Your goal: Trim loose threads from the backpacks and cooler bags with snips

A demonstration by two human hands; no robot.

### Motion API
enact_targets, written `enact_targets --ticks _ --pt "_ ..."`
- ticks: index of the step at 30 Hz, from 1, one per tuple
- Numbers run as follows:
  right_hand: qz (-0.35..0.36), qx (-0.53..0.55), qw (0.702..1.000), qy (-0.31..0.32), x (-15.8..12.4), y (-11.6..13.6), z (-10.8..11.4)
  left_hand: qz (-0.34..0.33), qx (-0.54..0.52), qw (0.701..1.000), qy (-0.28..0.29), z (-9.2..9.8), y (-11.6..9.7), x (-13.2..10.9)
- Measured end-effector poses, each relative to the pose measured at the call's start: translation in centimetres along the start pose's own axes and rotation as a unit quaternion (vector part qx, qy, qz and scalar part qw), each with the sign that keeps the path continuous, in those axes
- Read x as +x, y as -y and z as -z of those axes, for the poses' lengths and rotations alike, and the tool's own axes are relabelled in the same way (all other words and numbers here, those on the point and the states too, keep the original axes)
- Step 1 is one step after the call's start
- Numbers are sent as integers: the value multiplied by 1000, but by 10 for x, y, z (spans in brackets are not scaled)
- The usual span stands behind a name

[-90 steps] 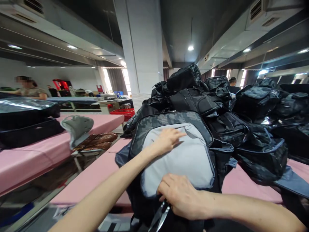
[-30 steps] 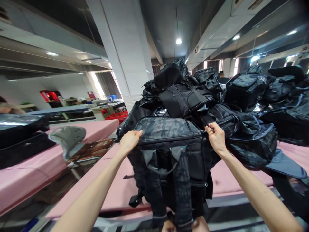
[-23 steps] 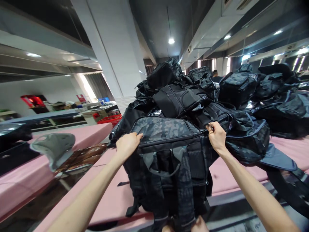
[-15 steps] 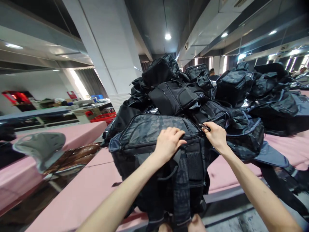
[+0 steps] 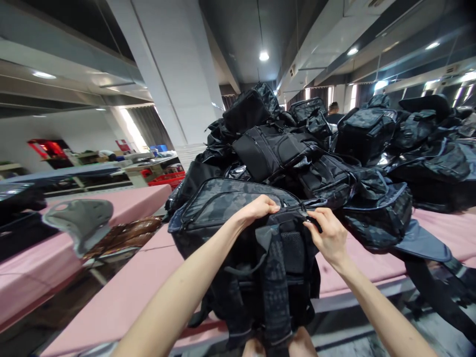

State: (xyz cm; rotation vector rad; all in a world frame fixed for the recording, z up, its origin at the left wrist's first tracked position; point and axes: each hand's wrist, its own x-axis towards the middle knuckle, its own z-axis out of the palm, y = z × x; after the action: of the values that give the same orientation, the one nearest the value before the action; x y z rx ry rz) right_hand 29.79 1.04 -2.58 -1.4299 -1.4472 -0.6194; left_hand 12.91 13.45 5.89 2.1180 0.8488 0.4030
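Bulky, probably soft, the backpack (image 5: pixel 249 248) sits at the edge of the pink table (image 5: pixel 143 287), best held by its rim (image 5: pixel 204 226): the right hand (image 5: pixel 329 235) pinches it, the left hand (image 5: pixel 256 208) curls over (hold unclear). Bags (image 5: pixel 275 148) heap beyond.

At the near edge of the worktop (image 5: pixel 141 277), a backpack (image 5: pixel 245 260) is apparently rested, bags (image 5: pixel 275 148) piled behind; at left, a chair (image 5: pixel 82 223) is placed before another worktop (image 5: pixel 139 197).

Worn on my head, the one camera looks forward and down, with my left hand (image 5: pixel 258 208), right hand (image 5: pixel 329 235) and the backpack (image 5: pixel 245 260) close, the ceiling (image 5: pixel 243 25) far.
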Motion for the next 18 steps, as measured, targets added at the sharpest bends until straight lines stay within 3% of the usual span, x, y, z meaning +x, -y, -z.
enact_targets --ticks 5,9,13,18 --pt "21 -2 999 -36 5 7 -12 22 -40 999 5 -2 0 -1" --pt "29 -27 999 -5 12 12 -12 15 -48 999 9 -2 1 -1" --pt "-4 3 1000 21 15 10 -8 14 -49 999 3 -2 -1 -3" --pt "-42 45 998 2 13 7 -7 5 -46 999 -2 -7 -4 -4"
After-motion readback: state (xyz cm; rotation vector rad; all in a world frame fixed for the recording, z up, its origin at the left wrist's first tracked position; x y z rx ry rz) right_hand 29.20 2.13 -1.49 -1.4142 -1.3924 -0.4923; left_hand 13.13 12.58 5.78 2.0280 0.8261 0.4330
